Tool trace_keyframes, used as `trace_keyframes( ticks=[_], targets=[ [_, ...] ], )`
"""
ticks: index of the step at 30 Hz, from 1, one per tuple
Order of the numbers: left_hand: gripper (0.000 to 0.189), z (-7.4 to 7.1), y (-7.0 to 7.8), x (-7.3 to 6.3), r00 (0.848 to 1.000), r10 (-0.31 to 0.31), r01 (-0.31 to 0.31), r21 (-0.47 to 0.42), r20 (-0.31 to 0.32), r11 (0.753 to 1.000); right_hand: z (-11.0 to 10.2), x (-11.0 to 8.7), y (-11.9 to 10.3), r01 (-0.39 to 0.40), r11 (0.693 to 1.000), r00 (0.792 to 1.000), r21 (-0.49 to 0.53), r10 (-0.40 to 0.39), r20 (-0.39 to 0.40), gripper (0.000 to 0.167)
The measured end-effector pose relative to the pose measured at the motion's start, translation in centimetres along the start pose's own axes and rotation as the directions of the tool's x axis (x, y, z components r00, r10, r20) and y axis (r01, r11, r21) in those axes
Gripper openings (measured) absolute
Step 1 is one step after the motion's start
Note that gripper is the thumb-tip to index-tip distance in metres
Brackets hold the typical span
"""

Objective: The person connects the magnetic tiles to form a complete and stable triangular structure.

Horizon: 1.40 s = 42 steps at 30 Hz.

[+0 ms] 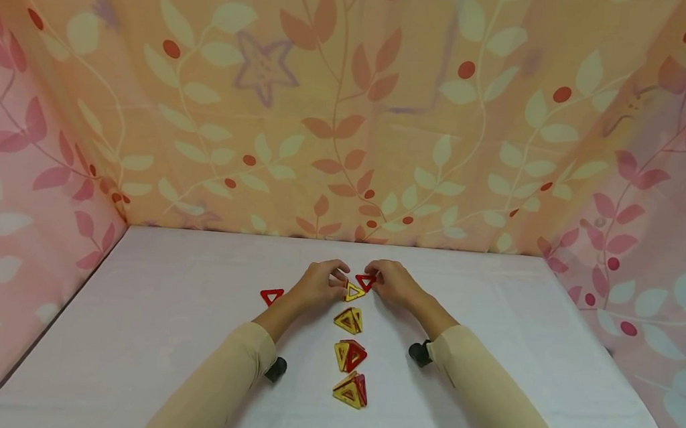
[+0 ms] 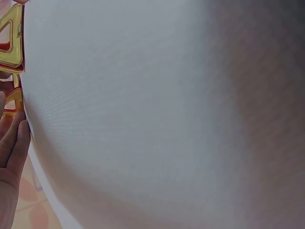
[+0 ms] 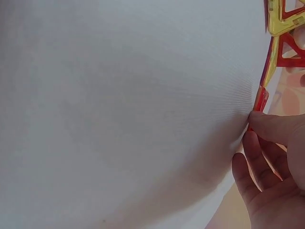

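Note:
Near the far middle of the table, both hands meet at triangular frame tiles. My left hand [image 1: 320,285] pinches the left side of a yellow triangle tile [image 1: 357,296] with its thumb and fingers. My right hand [image 1: 396,285] pinches a red triangle tile [image 1: 365,276] just beyond it, at the yellow one's upper right. In the right wrist view, thumb and forefinger squeeze the edge of that red tile [image 3: 261,99], with the other fingers bent below. Fingers [image 2: 18,143] in the left wrist view lie against an orange-looking tile [image 2: 19,99].
Three small pyramids of yellow and red tiles, the nearest pyramid [image 1: 348,394], the middle pyramid [image 1: 358,357] and the far pyramid [image 1: 345,323], line up toward me. A loose red triangle [image 1: 273,292] lies left of my left forearm. Patterned cloth [image 1: 337,139] walls the white table [image 1: 160,307].

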<state>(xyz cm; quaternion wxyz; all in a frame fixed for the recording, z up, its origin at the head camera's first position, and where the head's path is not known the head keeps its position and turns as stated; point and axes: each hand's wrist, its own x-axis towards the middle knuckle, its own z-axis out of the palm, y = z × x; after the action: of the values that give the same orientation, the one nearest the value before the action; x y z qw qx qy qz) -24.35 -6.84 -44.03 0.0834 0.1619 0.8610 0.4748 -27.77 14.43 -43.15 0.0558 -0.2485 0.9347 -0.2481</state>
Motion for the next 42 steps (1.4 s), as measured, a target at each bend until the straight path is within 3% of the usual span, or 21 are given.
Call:
trace_keyframes(
  ticks=[11, 42],
  targets=[
    [0.037, -0.05, 0.06, -0.02, 1.0, 0.026, -0.026, -0.012, 0.0, 1.0, 0.17, 0.2, -0.29, 0.036, 0.999, 0.999, -0.007, -0.036, -0.01, 0.029],
    [0.036, 0.0, 0.09, -0.23, 1.0, 0.009, -0.009, -0.014, -0.002, 1.0, 0.75, 0.49, -0.77, -0.003, 0.998, 1.0, 0.055, 0.002, 0.007, 0.03]
  ],
)
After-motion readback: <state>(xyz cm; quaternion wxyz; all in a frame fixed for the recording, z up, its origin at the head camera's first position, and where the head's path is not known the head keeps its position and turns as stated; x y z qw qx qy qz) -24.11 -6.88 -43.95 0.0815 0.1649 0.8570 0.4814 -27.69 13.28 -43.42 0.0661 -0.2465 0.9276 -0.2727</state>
